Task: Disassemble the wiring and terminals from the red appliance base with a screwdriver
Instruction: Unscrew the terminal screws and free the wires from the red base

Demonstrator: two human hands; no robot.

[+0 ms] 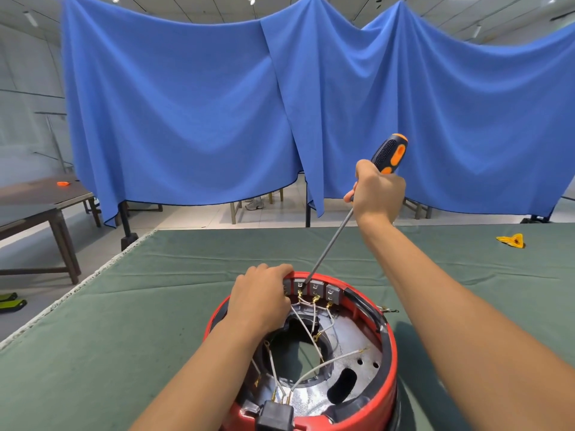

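The red appliance base [390,353] lies open side up on the green table cover, low in the middle of the view. White wires [314,370] with brass terminals run from grey terminal blocks [315,289] on its far inner wall to a black plug block [275,415] at the near rim. My left hand [263,298] grips the far left rim beside the blocks. My right hand [378,191] holds the black and orange screwdriver [389,155] raised and tilted, its shaft tip set on the second block.
A yellow part [511,240] lies on the green cover [124,321] at the far right. A brown table [40,197] with a small orange item stands to the left. Blue cloth [217,104] hangs behind the table. Green objects [12,301] lie on the floor at left.
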